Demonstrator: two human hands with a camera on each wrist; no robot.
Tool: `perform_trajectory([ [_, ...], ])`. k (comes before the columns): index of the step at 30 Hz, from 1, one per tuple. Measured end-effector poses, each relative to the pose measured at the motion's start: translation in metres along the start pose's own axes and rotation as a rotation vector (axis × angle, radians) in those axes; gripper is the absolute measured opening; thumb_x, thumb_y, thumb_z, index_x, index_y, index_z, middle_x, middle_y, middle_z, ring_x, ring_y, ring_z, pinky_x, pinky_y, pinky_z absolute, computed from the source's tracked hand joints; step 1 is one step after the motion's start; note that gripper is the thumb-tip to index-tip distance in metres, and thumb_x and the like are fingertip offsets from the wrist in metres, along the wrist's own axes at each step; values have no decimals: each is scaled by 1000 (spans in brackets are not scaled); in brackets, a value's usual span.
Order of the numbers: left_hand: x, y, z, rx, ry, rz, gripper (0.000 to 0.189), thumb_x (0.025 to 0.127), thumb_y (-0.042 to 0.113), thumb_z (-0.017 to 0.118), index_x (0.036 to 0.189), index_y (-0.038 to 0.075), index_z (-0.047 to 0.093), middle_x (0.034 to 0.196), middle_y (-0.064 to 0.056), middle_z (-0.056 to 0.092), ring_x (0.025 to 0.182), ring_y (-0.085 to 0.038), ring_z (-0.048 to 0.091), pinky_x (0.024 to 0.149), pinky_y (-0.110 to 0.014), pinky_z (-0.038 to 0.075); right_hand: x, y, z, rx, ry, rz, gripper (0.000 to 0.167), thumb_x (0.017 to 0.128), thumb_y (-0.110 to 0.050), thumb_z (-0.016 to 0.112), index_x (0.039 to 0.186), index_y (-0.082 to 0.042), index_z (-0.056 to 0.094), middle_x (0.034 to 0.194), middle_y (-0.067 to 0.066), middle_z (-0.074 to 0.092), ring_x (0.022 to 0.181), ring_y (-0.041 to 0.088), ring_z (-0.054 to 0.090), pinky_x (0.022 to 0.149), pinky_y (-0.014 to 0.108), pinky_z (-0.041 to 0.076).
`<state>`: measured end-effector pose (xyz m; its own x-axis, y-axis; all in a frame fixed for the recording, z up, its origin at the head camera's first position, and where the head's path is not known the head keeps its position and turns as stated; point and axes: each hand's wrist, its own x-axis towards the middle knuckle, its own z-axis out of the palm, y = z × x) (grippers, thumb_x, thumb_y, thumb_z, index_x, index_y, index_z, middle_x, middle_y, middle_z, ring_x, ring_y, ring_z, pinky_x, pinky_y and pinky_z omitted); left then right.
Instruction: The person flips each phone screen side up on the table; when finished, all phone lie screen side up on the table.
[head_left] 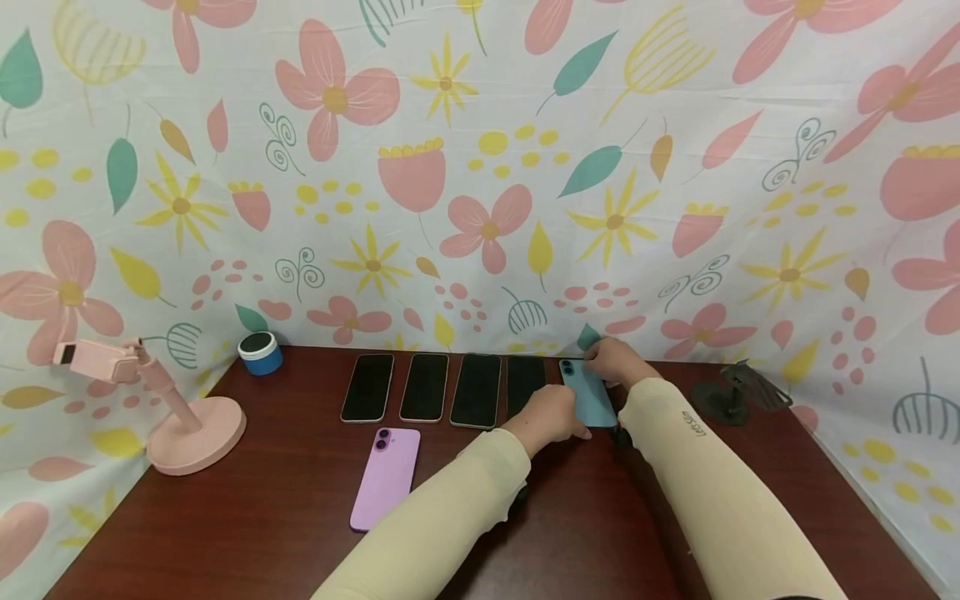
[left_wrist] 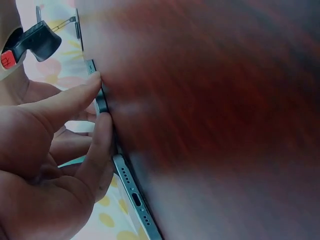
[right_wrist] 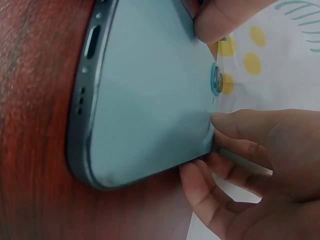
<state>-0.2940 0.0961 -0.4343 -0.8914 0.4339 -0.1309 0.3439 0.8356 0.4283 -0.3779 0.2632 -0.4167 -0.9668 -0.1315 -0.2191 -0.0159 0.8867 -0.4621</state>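
A light blue phone [head_left: 594,402] lies back up at the right end of a row of phones, its camera end toward the wall. My left hand [head_left: 551,412] holds its left side and near corner, with fingertips at the edge [left_wrist: 98,97]. On the far right side, my right hand [head_left: 621,362] pinches the phone, thumb on the back and fingers curled at the side edge in the right wrist view. Beside it, a dark-screened phone [head_left: 525,379] is partly covered by my left hand. In the left wrist view, a phone's charging-port end [left_wrist: 135,197] shows below my fingers.
Three more screen-up phones [head_left: 367,387] continue the row leftward. A lilac phone [head_left: 386,479] lies back up nearer me. Left stand a pink phone stand [head_left: 197,433] and a blue-white jar [head_left: 260,353]; right, a dark stand [head_left: 727,404]. A floral cloth [head_left: 480,167] hangs behind the table [head_left: 285,483].
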Motion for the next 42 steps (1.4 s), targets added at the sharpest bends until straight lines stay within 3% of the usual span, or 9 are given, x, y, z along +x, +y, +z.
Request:
perform_trajectory([
  [12,-2,1,5,26,2,36,55,99,35,78,55,17,52,49,4,40,48,-11,45,52,-21,40,0,8,1,-7,-17,5,40,106,-16,58,133,12,67,139,32,66,108,38,74,82,42,66],
  [17,0,5,5,39,-12,27,53,101,32,76,57,17,52,51,5,40,51,-11,46,55,-21,42,9,13,1,97,-20,45,37,103,-18,62,124,12,69,128,28,68,108,33,71,89,46,65],
  [20,-1,8,3,84,-15,30,48,101,33,76,61,15,58,55,3,47,57,-11,53,60,-21,45,13,18,2,187,-15,70,37,101,-17,65,125,12,66,124,24,64,111,31,66,94,48,64],
  [28,-2,11,-4,164,-23,27,27,98,35,80,81,14,77,88,-1,78,76,-10,67,71,-22,52,12,18,0,307,-19,92,54,98,-15,68,139,16,53,143,31,53,121,36,60,100,52,61],
  [37,4,7,-8,185,-63,34,24,100,39,76,95,15,80,105,1,80,88,-12,70,76,-23,52,5,12,-9,307,-2,79,50,100,-14,68,139,16,56,141,29,54,115,33,61,99,49,62],
  [42,2,0,-9,129,-86,41,23,102,35,75,91,15,76,93,0,75,78,-12,64,72,-24,50,3,16,-11,354,-62,82,50,105,-14,62,147,13,53,152,32,50,117,31,64,97,43,62],
])
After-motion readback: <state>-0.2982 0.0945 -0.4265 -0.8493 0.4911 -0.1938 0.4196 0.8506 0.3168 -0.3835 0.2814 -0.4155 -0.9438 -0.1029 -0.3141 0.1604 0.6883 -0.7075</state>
